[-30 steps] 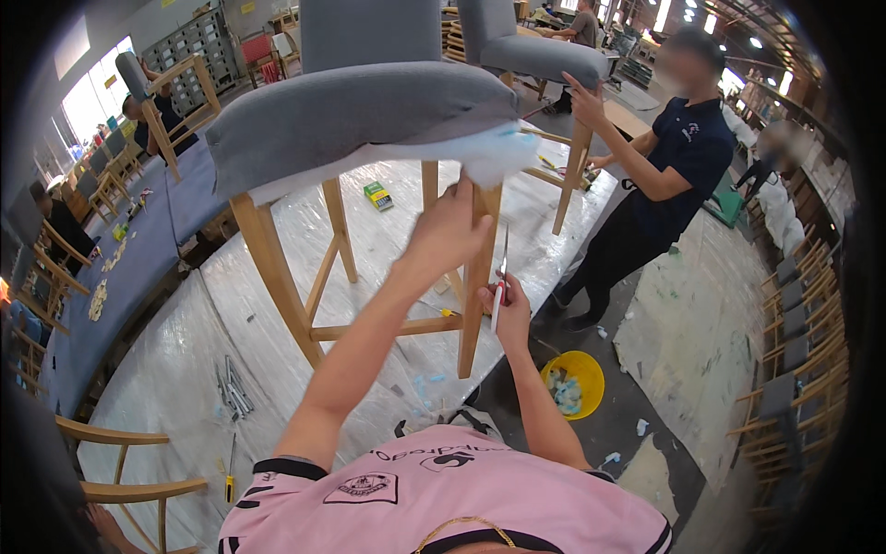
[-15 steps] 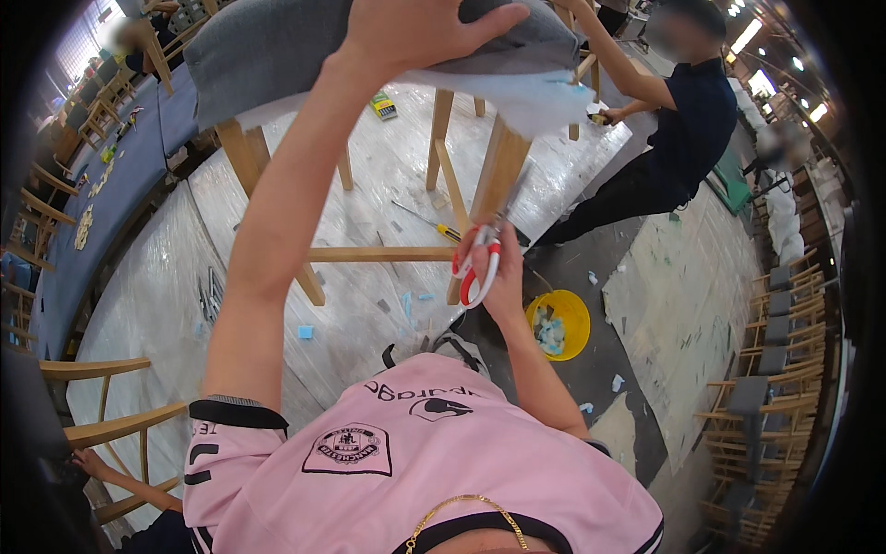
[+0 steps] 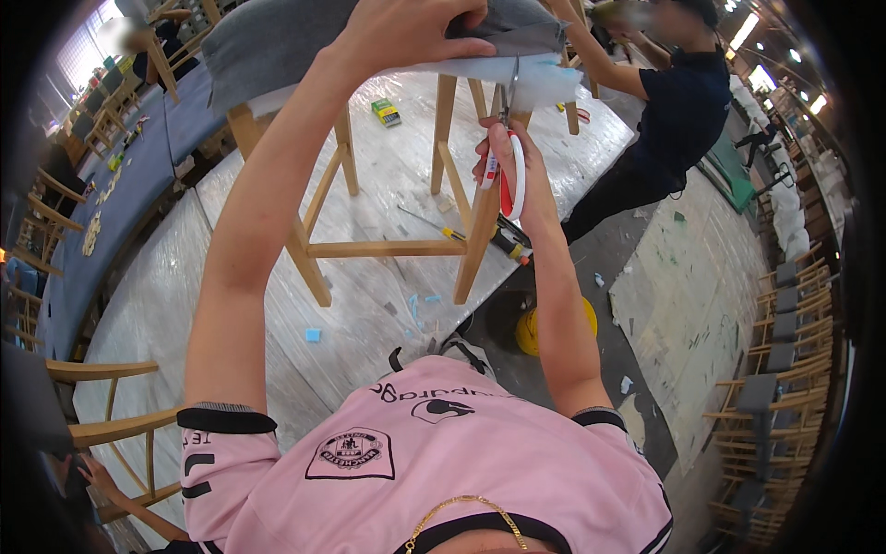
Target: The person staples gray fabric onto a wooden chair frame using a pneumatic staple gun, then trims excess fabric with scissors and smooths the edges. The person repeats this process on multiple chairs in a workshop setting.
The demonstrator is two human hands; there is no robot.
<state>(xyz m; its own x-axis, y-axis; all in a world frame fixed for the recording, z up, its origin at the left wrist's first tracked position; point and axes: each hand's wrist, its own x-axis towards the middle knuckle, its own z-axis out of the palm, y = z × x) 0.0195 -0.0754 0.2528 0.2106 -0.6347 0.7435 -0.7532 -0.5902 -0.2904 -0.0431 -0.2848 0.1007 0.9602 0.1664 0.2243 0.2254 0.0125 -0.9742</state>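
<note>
A wooden-legged chair with a grey fabric seat [image 3: 388,249] stands upright on a plastic-wrapped work table [image 3: 369,300], the long front edge of its seat running left to right before the wearer. The bare left hand [image 3: 392,37] lies on the chair's grey fabric cover [image 3: 519,35], fingers bent and thumb stretched rightward; whether it pinches the cloth, I cannot tell. The bare right hand [image 3: 537,180] is closed around the handles of red-and-white-handled metal scissors [image 3: 519,171], just in front of the chair's right front corner. Their long axis runs away from the wearer, handles nearest the body, blade tips pointing up at the chair's seat edge, where pale blue-white padding [image 3: 544,85] sticks out below the cover.

Under the chair lie a small green-and-yellow box [image 3: 386,113] and a yellow-and-black-handled screwdriver [image 3: 452,234]. A square blue scrap [image 3: 313,335] rests in front of it. Right of the chair are a yellow bucket [image 3: 527,334] (partly hidden by the forearm) and a co-worker in a dark shirt [image 3: 683,111].
</note>
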